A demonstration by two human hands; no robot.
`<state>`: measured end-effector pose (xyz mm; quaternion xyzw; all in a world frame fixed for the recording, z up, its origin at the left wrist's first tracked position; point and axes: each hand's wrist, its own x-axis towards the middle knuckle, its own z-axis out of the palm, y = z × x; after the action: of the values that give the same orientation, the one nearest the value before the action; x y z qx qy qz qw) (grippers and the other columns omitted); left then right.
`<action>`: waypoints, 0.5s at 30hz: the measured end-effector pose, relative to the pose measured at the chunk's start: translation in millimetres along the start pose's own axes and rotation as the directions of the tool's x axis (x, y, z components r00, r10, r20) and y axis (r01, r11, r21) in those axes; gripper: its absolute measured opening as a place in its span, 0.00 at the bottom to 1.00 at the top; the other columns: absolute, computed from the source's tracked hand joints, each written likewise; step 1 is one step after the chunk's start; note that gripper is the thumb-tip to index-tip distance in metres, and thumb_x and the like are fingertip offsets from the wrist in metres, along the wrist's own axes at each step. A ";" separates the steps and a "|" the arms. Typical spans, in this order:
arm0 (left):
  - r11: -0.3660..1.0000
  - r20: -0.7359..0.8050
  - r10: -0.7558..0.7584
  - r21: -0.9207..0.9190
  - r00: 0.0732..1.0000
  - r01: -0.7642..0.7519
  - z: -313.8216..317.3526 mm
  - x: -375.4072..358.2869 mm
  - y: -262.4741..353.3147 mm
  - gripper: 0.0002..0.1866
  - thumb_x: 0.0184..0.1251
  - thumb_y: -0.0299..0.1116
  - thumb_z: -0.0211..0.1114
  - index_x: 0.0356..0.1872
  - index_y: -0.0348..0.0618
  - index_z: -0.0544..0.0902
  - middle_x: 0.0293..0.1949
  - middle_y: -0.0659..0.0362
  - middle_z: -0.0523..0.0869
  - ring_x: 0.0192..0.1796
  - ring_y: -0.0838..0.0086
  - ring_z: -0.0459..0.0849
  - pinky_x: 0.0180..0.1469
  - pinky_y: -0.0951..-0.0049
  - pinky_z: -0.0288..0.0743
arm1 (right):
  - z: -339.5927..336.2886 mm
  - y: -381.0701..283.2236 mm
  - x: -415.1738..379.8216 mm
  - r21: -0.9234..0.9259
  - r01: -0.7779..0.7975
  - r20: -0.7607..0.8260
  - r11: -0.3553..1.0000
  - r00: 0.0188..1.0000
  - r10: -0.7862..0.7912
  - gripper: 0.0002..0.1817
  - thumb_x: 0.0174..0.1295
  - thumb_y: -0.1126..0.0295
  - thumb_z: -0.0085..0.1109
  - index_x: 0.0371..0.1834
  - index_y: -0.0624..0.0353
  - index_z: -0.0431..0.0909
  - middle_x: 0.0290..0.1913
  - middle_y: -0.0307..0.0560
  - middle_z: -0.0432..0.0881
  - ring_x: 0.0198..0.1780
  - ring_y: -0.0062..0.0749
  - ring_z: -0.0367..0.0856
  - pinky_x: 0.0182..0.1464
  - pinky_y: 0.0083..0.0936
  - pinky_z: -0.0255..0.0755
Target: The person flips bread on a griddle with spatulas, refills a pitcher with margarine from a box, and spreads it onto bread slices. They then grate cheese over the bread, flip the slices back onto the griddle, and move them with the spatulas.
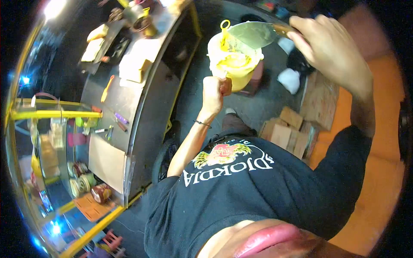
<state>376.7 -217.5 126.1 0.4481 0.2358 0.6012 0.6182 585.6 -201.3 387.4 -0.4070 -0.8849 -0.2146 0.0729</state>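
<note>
Here, at frame centre, the left hand [214,92] has its fingers clamped on a handle under the yellow tub [234,60]. Beyond, upper right, the right hand [329,47] grips a knife [254,33], blade pointing left across the tub's rim.

The right hand [331,47] holds a spatula [254,34] over a yellow tub [235,64] gripped by the left hand [214,92].
</note>
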 end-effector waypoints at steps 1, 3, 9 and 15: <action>0.999 -0.043 0.030 0.014 0.999 -0.029 -18.1 8.3 7.9 0.25 0.70 0.37 0.50 0.11 0.44 0.57 0.12 0.65 0.59 0.17 0.81 0.54 0.21 0.74 0.47 | 0.5 -4.2 22.8 0.074 -0.006 0.066 0.997 0.998 0.001 0.12 0.66 0.64 0.55 0.39 0.63 0.79 0.26 0.59 0.78 0.33 0.53 0.79 0.37 0.43 0.70; 0.994 -0.173 0.057 0.106 0.983 -0.039 -53.2 27.8 23.8 0.25 0.69 0.37 0.50 0.10 0.43 0.58 0.12 0.65 0.59 0.17 0.81 0.55 0.21 0.74 0.48 | 10.5 -5.8 74.5 0.272 -0.039 0.185 0.962 0.983 -0.013 0.12 0.66 0.66 0.56 0.42 0.66 0.78 0.28 0.60 0.79 0.27 0.48 0.81 0.31 0.37 0.70; 0.926 -0.416 0.264 0.362 0.870 -0.108 -156.8 77.9 64.0 0.24 0.70 0.38 0.47 0.11 0.46 0.57 0.12 0.64 0.57 0.16 0.80 0.55 0.20 0.75 0.48 | 81.3 -10.1 211.6 0.497 0.338 -0.162 0.799 0.941 -0.298 0.14 0.65 0.70 0.60 0.48 0.68 0.79 0.33 0.62 0.82 0.29 0.42 0.85 0.33 0.27 0.73; 0.871 -0.600 0.434 0.469 0.672 -0.144 -227.6 88.8 130.0 0.25 0.71 0.38 0.48 0.11 0.42 0.63 0.12 0.64 0.62 0.17 0.80 0.58 0.21 0.74 0.51 | 129.2 -73.1 351.2 0.338 0.673 -0.379 0.658 0.737 -0.559 0.09 0.64 0.64 0.58 0.38 0.59 0.78 0.24 0.56 0.79 0.28 0.52 0.80 0.32 0.43 0.72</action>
<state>133.3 -87.3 146.1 0.3359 0.4849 0.7574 0.2798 305.4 55.2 354.6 -0.0219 -0.9785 -0.0614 0.1954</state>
